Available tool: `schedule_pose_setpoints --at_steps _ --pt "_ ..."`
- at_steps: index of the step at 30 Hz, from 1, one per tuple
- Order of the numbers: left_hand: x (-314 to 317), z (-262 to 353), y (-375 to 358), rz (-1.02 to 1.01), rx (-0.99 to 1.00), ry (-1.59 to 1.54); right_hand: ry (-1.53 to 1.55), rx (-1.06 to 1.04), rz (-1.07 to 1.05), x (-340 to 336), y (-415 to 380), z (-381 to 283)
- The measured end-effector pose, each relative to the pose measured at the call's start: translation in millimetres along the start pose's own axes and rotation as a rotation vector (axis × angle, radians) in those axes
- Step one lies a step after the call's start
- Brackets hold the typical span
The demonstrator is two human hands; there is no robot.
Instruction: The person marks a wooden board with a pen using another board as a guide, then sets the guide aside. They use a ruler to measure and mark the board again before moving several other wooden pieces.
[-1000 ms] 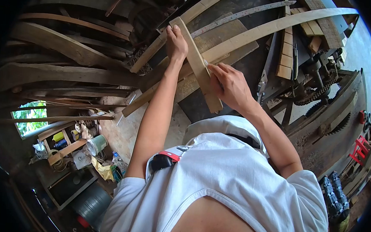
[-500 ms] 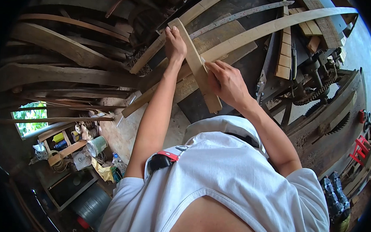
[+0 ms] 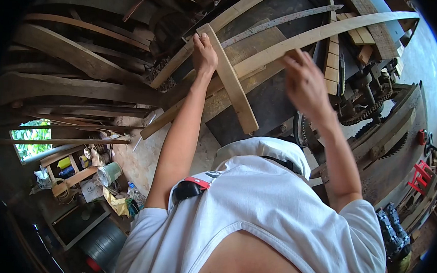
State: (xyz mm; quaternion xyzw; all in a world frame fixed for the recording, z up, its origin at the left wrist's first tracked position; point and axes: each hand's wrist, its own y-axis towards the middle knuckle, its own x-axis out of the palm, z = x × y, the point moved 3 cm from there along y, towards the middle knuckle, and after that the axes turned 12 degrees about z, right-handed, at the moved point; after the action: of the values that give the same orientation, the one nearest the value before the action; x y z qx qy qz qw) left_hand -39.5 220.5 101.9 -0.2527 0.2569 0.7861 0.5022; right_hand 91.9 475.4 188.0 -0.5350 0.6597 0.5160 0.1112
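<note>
My left hand (image 3: 204,55) grips the upper end of a short flat board (image 3: 231,83), fingers over its edge. That board lies crosswise over a long pale strip of wood (image 3: 322,33), which stretches from lower left to upper right. My right hand (image 3: 308,82), blurred by motion, is raised to the right of the board, apart from it, near the long strip. Whether its blurred fingers hold anything is unclear. A worn, narrow ruler-like strip (image 3: 284,22) lies behind.
Dark curved planks (image 3: 82,87) are stacked at the left. Toothed blades (image 3: 396,146) and a chain-driven mechanism (image 3: 368,102) stand at the right. At lower left are a bucket (image 3: 110,174) and a black drum (image 3: 101,244). A small red chair (image 3: 419,176) is at far right.
My right hand has left the short board and moved right and slightly up. My left hand stays on the board's upper end.
</note>
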Motion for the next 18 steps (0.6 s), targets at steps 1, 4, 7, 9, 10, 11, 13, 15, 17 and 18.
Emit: schedule_pose_setpoints --at_steps 1,4,7,9,10,11,13,15,17,18 --pt "2 -1 1 0.002 0.004 -0.003 -0.091 0.024 -0.043 1 7 20" --pt "5 -8 2 0.041 0.048 -0.022 -0.281 -0.048 -0.112 11 28 94" --pt "1 -6 3 0.043 0.045 -0.014 -0.399 -0.079 -0.206 13 35 149" --pt "-2 -10 -1 0.02 0.003 -0.006 -0.394 -0.1 -0.312 16 43 166" --pt "-4 -13 -1 0.024 0.001 -0.004 -0.391 -0.107 -0.413 19 43 169" --pt "-7 -15 0 0.023 0.01 -0.016 -0.387 -0.109 -0.412 20 42 169" --pt "-4 -41 8 0.016 0.027 -0.024 -0.28 -0.183 -0.299 18 39 153" --pt "-5 -66 13 0.024 0.07 -0.058 -0.211 -0.154 -0.263 21 29 131" --pt "-35 -37 4 -0.093 -0.017 -0.121 -0.167 -0.093 -0.274 26 23 104" --pt "-25 -58 9 -0.043 -0.001 -0.145 -0.136 -0.089 -0.248 32 19 93"
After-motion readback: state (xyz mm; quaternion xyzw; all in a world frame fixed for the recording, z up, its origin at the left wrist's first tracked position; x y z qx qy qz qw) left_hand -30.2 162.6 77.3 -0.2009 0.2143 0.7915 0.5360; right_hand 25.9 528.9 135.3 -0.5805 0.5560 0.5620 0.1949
